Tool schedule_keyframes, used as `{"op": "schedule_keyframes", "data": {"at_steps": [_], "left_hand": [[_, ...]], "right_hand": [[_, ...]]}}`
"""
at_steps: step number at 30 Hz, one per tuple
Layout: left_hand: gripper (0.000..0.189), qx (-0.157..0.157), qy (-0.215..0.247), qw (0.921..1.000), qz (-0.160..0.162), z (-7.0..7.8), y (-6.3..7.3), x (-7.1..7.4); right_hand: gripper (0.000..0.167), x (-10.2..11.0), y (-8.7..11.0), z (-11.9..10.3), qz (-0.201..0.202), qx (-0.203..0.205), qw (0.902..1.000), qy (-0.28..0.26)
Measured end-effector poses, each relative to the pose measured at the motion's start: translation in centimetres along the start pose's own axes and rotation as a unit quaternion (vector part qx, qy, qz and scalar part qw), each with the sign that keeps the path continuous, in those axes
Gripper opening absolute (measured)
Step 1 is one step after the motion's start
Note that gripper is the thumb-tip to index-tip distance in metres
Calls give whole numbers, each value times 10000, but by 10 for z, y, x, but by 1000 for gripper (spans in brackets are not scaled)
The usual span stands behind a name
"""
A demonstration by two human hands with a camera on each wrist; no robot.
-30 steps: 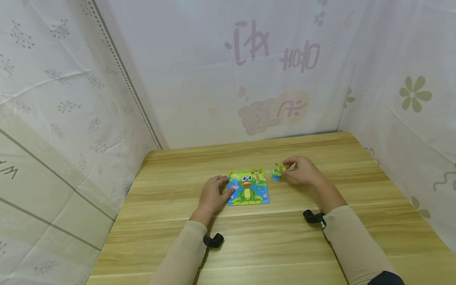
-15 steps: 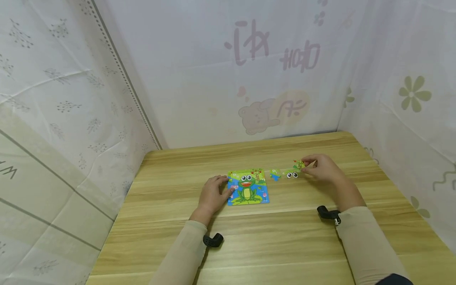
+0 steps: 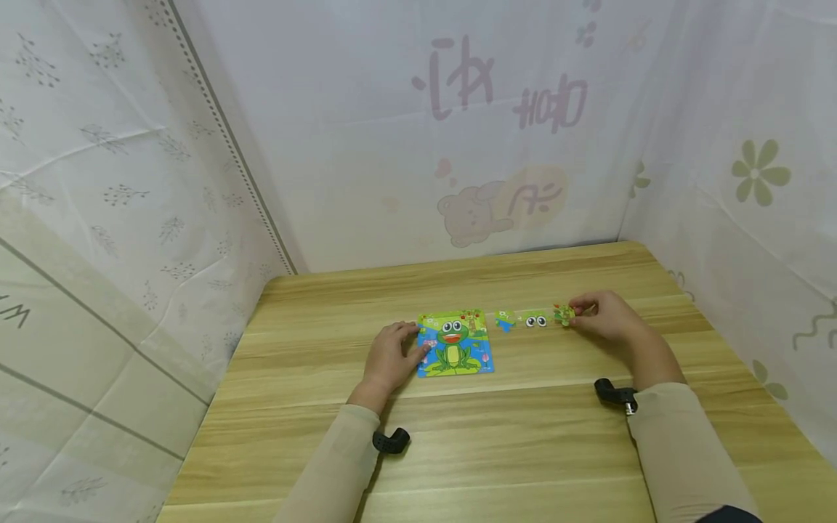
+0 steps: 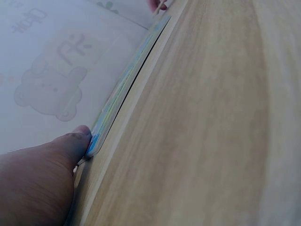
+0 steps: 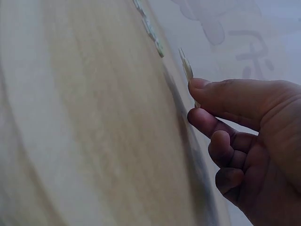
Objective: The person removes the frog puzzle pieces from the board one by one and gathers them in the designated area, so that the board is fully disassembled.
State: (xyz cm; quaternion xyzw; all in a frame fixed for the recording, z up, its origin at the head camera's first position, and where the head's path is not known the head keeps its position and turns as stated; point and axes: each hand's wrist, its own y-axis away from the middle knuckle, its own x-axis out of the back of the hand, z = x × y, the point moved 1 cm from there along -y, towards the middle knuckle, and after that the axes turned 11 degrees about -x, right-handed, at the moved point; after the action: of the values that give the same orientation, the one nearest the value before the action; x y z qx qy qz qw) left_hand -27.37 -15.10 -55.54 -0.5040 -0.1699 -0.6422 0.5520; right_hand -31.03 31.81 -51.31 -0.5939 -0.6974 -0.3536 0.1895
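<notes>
A square frog puzzle (image 3: 453, 351) lies flat on the wooden table. My left hand (image 3: 387, 359) rests along its left side, the thumb (image 4: 77, 139) on the near left part and the other fingertips by the far left edge. To the right of the puzzle are a green and blue puzzle piece (image 3: 505, 321) and a piece with two frog eyes (image 3: 536, 320). Between thumb and forefinger, my right hand (image 3: 608, 316) pinches a green puzzle piece with red spots (image 3: 564, 314), just right of the eyes piece. The right wrist view shows this piece edge-on.
The wood-grain table (image 3: 471, 450) extends all round the hands. Pale printed cloth (image 3: 366, 145) hangs behind it and at both sides. Black wrist cameras are strapped over both sleeves.
My right hand has moved to the right with the red-spotted puzzle piece, then slightly down toward the table. The eyes piece has come into view. My left hand and the frog puzzle have stayed put.
</notes>
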Motion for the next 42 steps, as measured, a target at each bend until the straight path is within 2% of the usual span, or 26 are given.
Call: {"op": "schedule_keyframes", "data": {"at_steps": [13,20,42], "left_hand": [[53,-6,-65,10000,-42,0,0,0],[54,7,-58,9999,-101,0,-1,1],[55,54,-28,9999,-147,2,-1,3]], "right_hand": [[46,0,-6,13,31,268,9996,97],[43,-1,-6,13,58,423,9991,87],[47,-3,-7,16,3,377,9993,79]]}}
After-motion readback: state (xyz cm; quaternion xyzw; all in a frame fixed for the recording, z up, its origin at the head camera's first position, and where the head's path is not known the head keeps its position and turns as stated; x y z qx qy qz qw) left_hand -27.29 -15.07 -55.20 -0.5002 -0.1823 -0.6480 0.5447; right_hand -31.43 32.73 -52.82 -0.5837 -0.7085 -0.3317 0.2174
